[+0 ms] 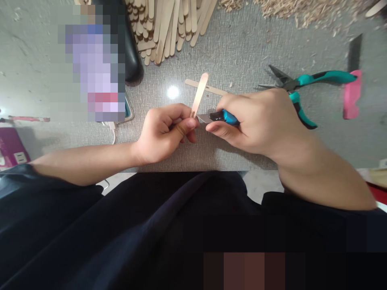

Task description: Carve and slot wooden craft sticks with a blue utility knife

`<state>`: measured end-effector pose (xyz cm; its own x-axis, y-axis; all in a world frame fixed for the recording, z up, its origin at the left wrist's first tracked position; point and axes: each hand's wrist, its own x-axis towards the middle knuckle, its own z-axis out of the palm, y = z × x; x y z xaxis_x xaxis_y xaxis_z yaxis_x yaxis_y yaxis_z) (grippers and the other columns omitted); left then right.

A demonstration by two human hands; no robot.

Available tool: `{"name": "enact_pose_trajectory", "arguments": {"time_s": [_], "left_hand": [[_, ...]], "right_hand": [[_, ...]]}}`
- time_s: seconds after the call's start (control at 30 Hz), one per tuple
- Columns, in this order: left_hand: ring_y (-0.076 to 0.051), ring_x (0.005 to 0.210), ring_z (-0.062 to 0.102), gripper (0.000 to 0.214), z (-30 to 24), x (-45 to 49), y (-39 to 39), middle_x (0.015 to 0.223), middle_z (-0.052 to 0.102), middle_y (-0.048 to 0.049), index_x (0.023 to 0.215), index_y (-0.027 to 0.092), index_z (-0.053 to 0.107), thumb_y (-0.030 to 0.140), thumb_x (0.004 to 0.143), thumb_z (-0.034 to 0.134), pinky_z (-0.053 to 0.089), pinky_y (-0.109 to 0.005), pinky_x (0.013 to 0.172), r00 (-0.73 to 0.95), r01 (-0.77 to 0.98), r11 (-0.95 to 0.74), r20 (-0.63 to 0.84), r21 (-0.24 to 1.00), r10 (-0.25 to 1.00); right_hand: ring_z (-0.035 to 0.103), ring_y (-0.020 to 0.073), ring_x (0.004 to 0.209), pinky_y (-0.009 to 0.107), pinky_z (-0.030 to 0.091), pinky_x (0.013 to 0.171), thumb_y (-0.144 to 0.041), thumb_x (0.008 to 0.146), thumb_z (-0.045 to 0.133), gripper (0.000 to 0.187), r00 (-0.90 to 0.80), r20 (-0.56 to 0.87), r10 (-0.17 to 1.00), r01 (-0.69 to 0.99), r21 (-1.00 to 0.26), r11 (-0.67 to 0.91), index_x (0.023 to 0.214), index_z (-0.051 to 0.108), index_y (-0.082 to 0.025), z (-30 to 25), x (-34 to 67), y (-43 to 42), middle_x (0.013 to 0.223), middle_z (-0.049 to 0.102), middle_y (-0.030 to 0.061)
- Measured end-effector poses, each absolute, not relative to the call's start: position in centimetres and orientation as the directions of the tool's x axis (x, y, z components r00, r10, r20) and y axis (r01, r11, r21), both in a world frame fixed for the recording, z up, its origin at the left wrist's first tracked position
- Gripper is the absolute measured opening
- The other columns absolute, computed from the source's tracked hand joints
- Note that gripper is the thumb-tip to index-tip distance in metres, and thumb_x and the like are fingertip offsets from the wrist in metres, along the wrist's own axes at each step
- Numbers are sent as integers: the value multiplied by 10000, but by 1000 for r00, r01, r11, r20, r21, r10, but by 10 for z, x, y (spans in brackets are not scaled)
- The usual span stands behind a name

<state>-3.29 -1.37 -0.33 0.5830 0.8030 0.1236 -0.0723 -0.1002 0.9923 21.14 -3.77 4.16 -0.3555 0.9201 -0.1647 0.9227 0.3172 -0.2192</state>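
Note:
A wooden craft stick (200,92) is pinched near its lower end between the thumb and fingers of my left hand (169,131). It stands tilted, its rounded top leaning a little to the right. My right hand (256,119) is wrapped round a utility knife (228,117) with a blue and black handle. The knife's blade points left, its tip at the stick's lower part close to my left thumb. A small dark slot or mark shows on the stick there. Behind it, a second craft stick (216,89) lies on the table, partly hidden by my right hand.
Many craft sticks (169,28) lie heaped at the back, with wood shavings (296,12) to their right. Teal-handled pliers (290,82) and a pink-handled knife (352,92) lie on the right. A black object (133,48) and a white cable (113,131) are on the left.

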Motion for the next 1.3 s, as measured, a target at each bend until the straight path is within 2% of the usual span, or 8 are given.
{"name": "enact_pose_trajectory", "arguments": {"time_s": [0.23,0.4,0.53,0.8,1.0,1.17,1.3], "left_hand": [[-79,556,698,427,-1,-33,-12,690,801,-6,829,202,698,472,1159,697,579,-188,533,615,-71,-131,147,989,774],[-83,550,690,318,0,-37,-9,685,794,-8,815,196,711,268,1124,702,534,-182,502,652,-115,-159,195,981,732],[-85,522,669,268,0,-38,-9,660,776,-4,794,201,698,156,1057,679,500,-184,468,661,-98,-182,201,978,723],[-71,490,642,239,0,-36,-11,641,764,8,777,205,680,106,989,635,474,-166,442,685,-76,-205,201,976,700],[-76,499,667,258,2,-37,-9,637,759,14,759,200,670,75,979,620,488,-153,450,701,-87,-216,214,972,680],[-60,478,649,254,2,-35,-9,625,754,25,770,193,676,30,952,608,470,-131,438,679,-111,-240,250,965,691],[-61,477,639,256,2,-35,-10,619,749,21,749,197,665,36,939,607,457,-136,431,678,-65,-223,208,973,705]], "right_hand": [[665,304,703,420,314,677,-962,1011,-121,1149,-373,-271,887,917,-256,307,1034,758,-222,44,210,-40,739,694,129],[680,310,715,413,301,662,-963,1062,15,1032,-379,-331,864,916,-265,301,1041,751,-240,41,207,-42,790,732,134],[690,314,721,402,296,662,-946,1064,-32,1049,-409,-346,844,906,-265,330,1019,738,-235,43,206,-43,796,741,141],[649,303,671,392,273,640,-971,1040,-39,1059,-442,-287,850,885,-295,361,968,735,-252,40,205,-44,725,694,117],[653,292,687,387,278,641,-981,1011,-88,1104,-426,-310,850,895,-282,346,971,735,-246,41,204,-44,747,704,124],[675,300,695,390,286,648,-952,1054,-40,1060,-431,-309,848,896,-256,362,994,741,-237,41,205,-44,765,733,132],[697,309,711,393,296,654,-949,1071,1,1032,-434,-309,846,898,-228,377,1014,747,-238,40,205,-44,790,758,132]]}}
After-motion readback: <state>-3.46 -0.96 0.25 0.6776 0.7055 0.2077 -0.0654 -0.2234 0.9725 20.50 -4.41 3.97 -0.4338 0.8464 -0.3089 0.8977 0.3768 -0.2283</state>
